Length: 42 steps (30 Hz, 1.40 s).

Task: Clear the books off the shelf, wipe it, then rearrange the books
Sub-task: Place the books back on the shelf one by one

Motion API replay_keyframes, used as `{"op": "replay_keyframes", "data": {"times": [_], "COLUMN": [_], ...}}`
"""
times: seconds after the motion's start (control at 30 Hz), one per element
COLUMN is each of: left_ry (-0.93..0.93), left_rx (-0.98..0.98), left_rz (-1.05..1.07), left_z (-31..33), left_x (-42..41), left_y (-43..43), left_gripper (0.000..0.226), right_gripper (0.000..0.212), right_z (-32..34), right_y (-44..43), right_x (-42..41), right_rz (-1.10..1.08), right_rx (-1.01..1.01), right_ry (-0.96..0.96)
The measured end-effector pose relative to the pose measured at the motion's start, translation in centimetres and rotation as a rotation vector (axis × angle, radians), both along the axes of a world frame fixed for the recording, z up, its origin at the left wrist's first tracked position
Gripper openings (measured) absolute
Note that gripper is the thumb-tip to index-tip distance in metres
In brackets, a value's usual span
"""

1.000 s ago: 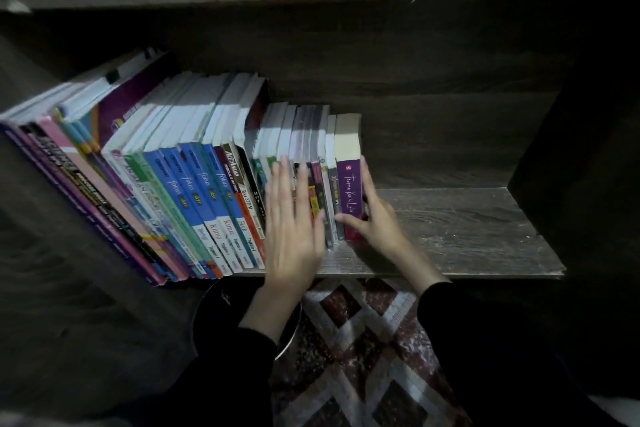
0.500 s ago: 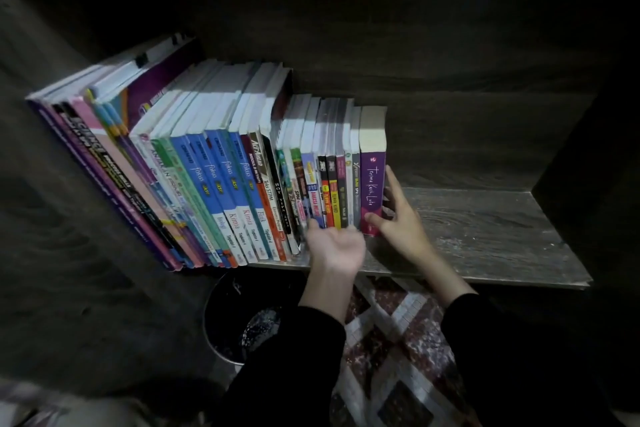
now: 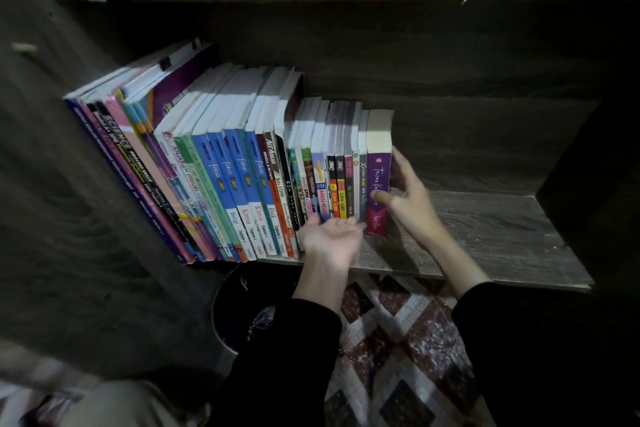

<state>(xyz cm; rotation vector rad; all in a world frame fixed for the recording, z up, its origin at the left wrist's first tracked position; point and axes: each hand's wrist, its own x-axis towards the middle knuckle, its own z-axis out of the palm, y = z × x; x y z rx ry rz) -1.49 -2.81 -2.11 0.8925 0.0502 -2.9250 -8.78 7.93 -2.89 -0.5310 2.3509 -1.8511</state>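
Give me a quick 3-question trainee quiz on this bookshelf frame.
1. True or false: the right hand grips the purple book at the right end of the book row.
2. The left hand is: A) holding a cloth; B) open, palm up, at the foot of the book row; C) on the upper board.
3. Fill in: the bare stretch of the shelf lies to the ___ of the book row.
Key: 1 true; 2 B; 3 right.

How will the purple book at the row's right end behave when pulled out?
Probably stiff: the purple book is thick and stands upright. Likely manageable one-handed, as the right hand already pinches it. The thin books beside it may tip right afterwards.
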Motion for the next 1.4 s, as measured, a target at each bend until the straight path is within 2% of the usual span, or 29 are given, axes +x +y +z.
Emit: {"op": "replay_keyframes", "data": {"times": [0.1,0.23,0.27,0.3,0.33,0.4,0.43,0.47,0.53,0.6,0.73,0.87,1.0,1.1,1.2,1.4], "left_ry": [0.012,-0.002,-0.016,-0.033,-0.068,-0.127,-0.141,-0.157,-0.229,-0.277,-0.355,-0.256,-0.093,-0.219,-0.347,-0.304], "left_rx": [0.001,-0.306,-0.472,-0.740,-1.113,-1.955,-2.211,-2.353,-2.505,-2.578,-2.701,-2.641,-2.518,-2.419,-2.386,-2.442], "left_rz": [0.010,-0.145,-0.182,-0.214,-0.223,-0.146,-0.147,-0.213,-0.392,-0.470,-0.496,-0.504,-0.068,0.114,0.157,0.053], "left_z": [0.3,1.3,1.8,2.3,2.8,3.4,3.7,4.0,4.4,4.5,4.6,4.5,1.8,-0.5,-1.0,0.0], "left_x": [0.3,1.8,2.0,2.1,2.2,1.8,1.6,1.2,0.3,-0.3,-1.0,-0.8,1.6,2.8,2.8,2.6], "left_y": [-0.1,1.5,2.2,2.8,3.2,3.2,2.9,2.6,2.2,2.2,2.2,2.2,2.2,1.5,-0.1,-1.3], "left_gripper": [0.063,0.055,0.046,0.037,0.030,0.037,0.050,0.062,0.076,0.078,0.077,0.073,0.039,0.028,0.039,0.060], "right_gripper": [0.087,0.090,0.091,0.091,0.089,0.083,0.081,0.079,0.079,0.079,0.081,0.080,0.088,0.095,0.088,0.076], "right_z": [0.5,1.3,1.5,1.7,1.8,2.0,2.1,2.2,2.4,2.5,2.4,2.5,2.3,2.1,2.9,3.8], "right_y": [0.0,0.6,0.7,0.9,1.0,1.2,1.3,1.5,1.7,1.8,1.9,1.7,1.7,1.5,0.9,-1.0], "right_x": [0.1,0.5,0.5,0.4,0.3,-0.1,-0.3,-0.4,-0.7,-0.8,-1.1,-1.0,-0.3,0.3,1.2,1.5], "right_rz": [0.017,0.019,0.034,0.055,0.077,0.103,0.107,0.104,0.112,0.128,0.147,0.152,0.154,0.089,0.041,0.072], "right_rx": [0.051,0.128,0.159,0.201,0.257,0.344,0.359,0.366,0.375,0.379,0.372,0.366,0.330,0.302,0.448,0.642], "right_ry": [0.001,0.126,0.180,0.230,0.268,0.311,0.313,0.306,0.302,0.300,0.299,0.286,0.283,0.342,0.431,0.518]}}
